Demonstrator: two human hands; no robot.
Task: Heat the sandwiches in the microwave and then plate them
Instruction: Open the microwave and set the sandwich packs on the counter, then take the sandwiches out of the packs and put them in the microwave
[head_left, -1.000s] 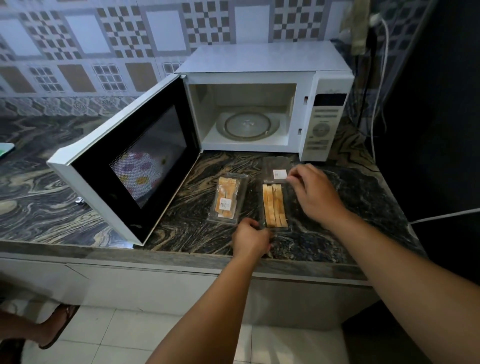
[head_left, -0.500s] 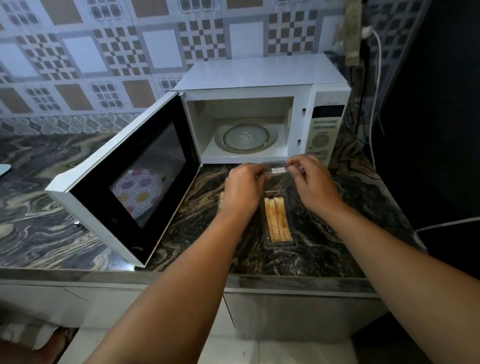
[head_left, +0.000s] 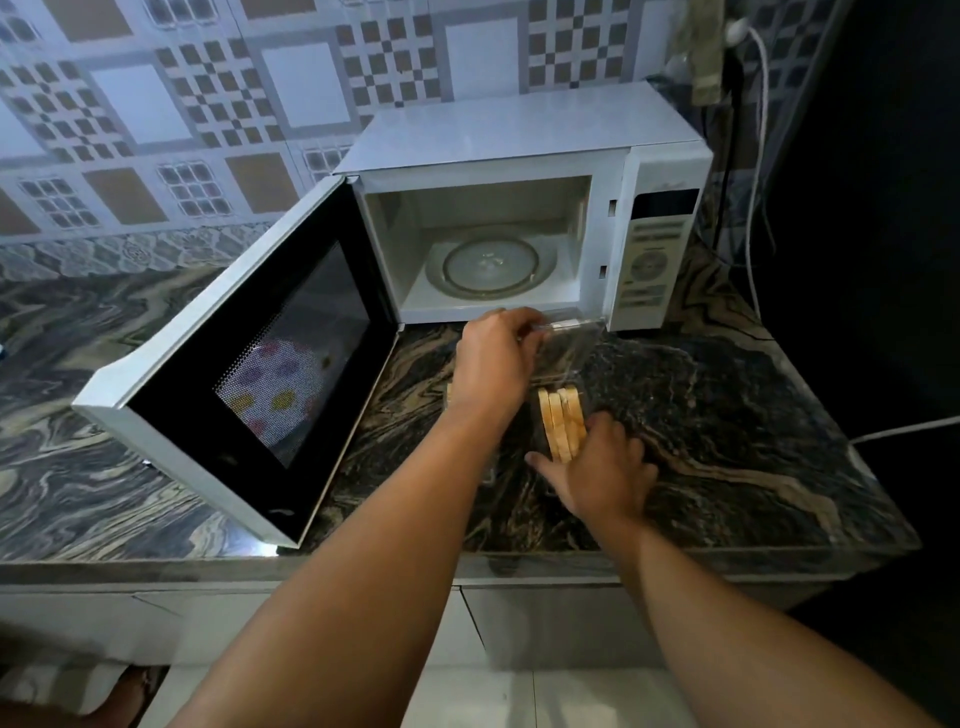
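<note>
A white microwave (head_left: 524, 140) stands at the back of the counter with its door (head_left: 249, 374) swung wide to the left and its glass turntable (head_left: 491, 267) bare. In front of it lies a clear plastic container holding a sandwich (head_left: 561, 421) cut into strips. My left hand (head_left: 493, 358) pinches the container's clear lid (head_left: 563, 338) and holds it raised towards the microwave. My right hand (head_left: 597, 467) grips the near end of the sandwich, thumb on its left and fingers on its right. A second sandwich pack (head_left: 451, 392) is almost wholly hidden behind my left wrist.
The dark marbled counter (head_left: 727, 426) runs left and right of the containers, with its front edge just below my forearms. White cables (head_left: 758, 156) hang at the back right beside a dark wall. A foot shows on the floor at the lower left.
My left hand went from the container's near end up to its lid and now holds it raised. My right hand left the lid and came down onto the sandwich's near end.
</note>
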